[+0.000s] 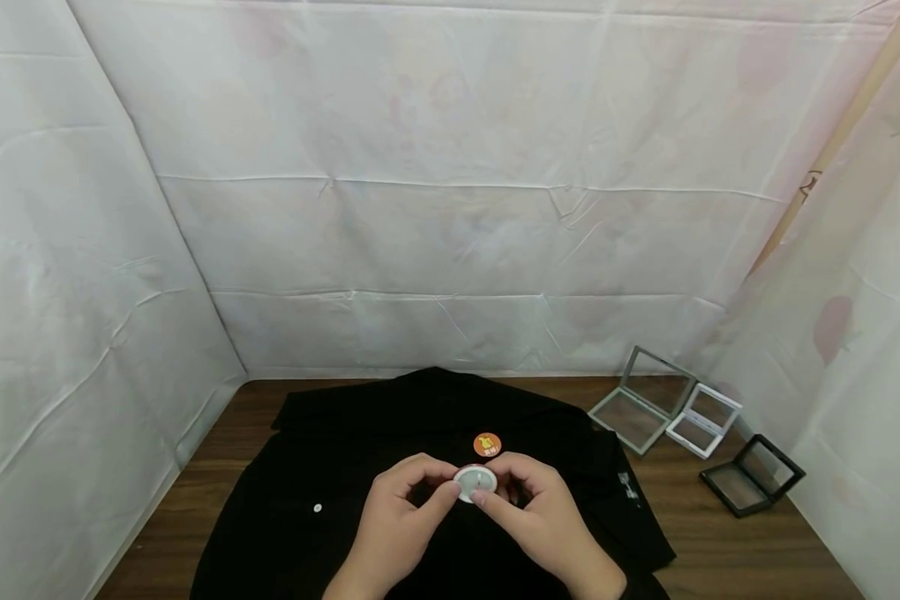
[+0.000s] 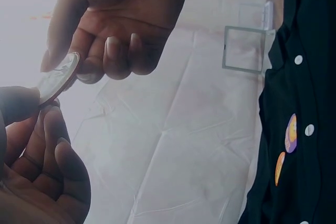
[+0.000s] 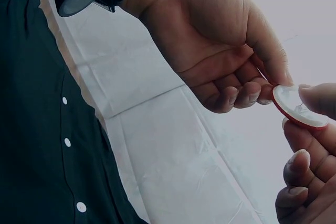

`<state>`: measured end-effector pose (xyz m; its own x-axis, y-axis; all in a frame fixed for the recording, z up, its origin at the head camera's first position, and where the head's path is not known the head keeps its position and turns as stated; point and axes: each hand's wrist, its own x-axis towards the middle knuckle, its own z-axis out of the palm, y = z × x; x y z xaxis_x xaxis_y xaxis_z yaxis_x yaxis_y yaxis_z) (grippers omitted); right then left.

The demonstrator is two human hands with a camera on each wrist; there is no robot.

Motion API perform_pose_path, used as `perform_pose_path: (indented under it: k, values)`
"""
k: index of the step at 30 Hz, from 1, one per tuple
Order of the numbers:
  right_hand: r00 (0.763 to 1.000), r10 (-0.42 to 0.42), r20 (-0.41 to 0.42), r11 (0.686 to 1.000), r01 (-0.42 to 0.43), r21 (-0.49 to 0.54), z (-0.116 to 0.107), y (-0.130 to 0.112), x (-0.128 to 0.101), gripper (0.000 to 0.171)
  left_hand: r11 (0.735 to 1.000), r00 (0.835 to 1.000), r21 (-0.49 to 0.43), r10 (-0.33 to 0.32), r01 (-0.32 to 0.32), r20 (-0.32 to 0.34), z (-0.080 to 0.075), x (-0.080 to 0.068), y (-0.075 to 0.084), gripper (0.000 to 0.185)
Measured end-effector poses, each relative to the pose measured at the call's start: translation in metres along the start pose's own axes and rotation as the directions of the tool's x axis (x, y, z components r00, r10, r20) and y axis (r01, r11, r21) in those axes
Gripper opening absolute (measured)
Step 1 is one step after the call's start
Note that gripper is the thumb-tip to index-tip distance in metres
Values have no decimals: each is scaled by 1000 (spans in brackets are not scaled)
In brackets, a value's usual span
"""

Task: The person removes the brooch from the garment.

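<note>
A round pin badge (image 1: 476, 482) is held up over a black shirt (image 1: 390, 417), its pale back with the pin facing me. My left hand (image 1: 403, 512) pinches it at the left edge between thumb and fingers. At the opposite edge, thumb and fingers of my right hand (image 1: 534, 508) pinch it too. The red rim of the badge (image 3: 299, 109) shows in the right wrist view. On the shirt lies an orange badge (image 1: 487, 444), just beyond the fingers. Beside it in the left wrist view is a purple and yellow badge (image 2: 291, 134).
To the right, on the brown wooden table (image 1: 712, 542), stand three opened folding mirrors: a grey one (image 1: 635, 421), a white one (image 1: 701, 421) and a black one (image 1: 753, 475). White buttons (image 3: 67, 142) run down the shirt. Pale cloth walls (image 1: 435, 208) enclose the table's back and sides.
</note>
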<state>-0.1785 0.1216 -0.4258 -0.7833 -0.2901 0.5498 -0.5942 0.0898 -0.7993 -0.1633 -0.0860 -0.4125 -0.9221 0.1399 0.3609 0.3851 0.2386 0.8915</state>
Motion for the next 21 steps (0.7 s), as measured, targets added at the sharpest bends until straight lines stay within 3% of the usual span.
perform_pose_path:
  k: [11, 21]
  values:
    - [1000, -3, -2, 1000, 3, -14, 1, 0, -1, 16, 999, 999, 17, 51, -51, 2, 1, -1, -1, 6]
    - [1000, -21, -15, 1000, 21, -21, 1, -2, -1, 17, 999, 998, 15, 52, -52, 21, 2, -2, 2, 8]
